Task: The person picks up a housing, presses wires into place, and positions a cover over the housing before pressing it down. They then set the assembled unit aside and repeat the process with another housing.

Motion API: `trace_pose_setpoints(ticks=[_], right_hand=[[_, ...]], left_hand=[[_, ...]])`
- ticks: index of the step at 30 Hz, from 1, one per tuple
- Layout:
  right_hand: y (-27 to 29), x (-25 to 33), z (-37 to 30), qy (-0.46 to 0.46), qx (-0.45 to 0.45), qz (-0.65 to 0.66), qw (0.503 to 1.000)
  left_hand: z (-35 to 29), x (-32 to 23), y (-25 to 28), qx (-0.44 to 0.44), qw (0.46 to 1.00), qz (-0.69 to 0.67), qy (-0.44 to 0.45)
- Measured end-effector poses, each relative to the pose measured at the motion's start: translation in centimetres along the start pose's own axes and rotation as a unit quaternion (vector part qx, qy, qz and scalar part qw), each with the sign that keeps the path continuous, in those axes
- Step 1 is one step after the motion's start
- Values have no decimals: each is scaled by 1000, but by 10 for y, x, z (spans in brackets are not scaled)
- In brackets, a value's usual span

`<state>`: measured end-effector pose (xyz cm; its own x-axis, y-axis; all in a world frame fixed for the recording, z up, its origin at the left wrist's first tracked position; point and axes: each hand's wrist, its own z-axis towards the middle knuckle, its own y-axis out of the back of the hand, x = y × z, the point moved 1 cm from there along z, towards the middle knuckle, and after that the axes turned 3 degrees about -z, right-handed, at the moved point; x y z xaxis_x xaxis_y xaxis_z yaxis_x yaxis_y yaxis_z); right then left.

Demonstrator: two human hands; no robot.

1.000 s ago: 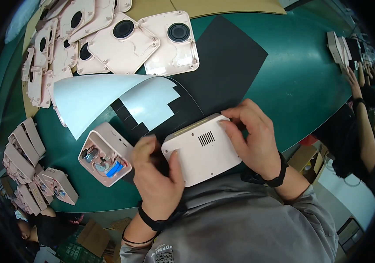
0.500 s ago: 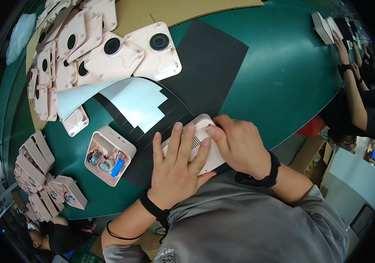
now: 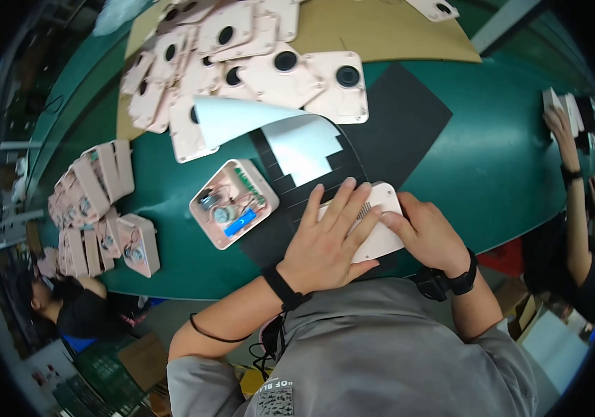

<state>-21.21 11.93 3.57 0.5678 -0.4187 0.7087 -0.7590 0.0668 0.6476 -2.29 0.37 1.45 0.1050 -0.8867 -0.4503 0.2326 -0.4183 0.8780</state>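
Note:
A pale pink plastic casing [image 3: 386, 240] with a slotted grille and screw holes lies close to my body at the table's near edge. My left hand [image 3: 325, 240] rests flat across its left part, fingers spread and covering some of the grille. At its right side my right hand [image 3: 436, 236] grips the edge, thumb on top and the other fingers curled down, partly hidden. Left of my hands sits an open pink housing [image 3: 267, 206] holding a blue cylindrical cell [image 3: 240, 222], wires, a round motor-like part and a green board.
Black sheet [image 3: 409, 118] and a curled pale blue backing sheet [image 3: 301, 156] lie beyond my hands. Pink panels with black rings [image 3: 339, 94] are piled on cardboard [image 3: 422, 45]. More pink housings [image 3: 137, 243] stand left on the green table [image 3: 492, 160]. Other people work at both sides.
The view has shifted, so the table's things sit farther right in the picture. Both hands keep much the same hold on the casing. The green board inside the open housing now shows.

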Motion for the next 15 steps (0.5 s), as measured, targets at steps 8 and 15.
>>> trace_pose_setpoints(ticks=[8,15], right_hand=[[24,-35,-21,-86,-44,197,976],[116,-163,-40,-260,-262,316,874]], left_hand=[[-20,-15,29,-119,993,-15,-18],[-94,44,89,-207,938,189,201]])
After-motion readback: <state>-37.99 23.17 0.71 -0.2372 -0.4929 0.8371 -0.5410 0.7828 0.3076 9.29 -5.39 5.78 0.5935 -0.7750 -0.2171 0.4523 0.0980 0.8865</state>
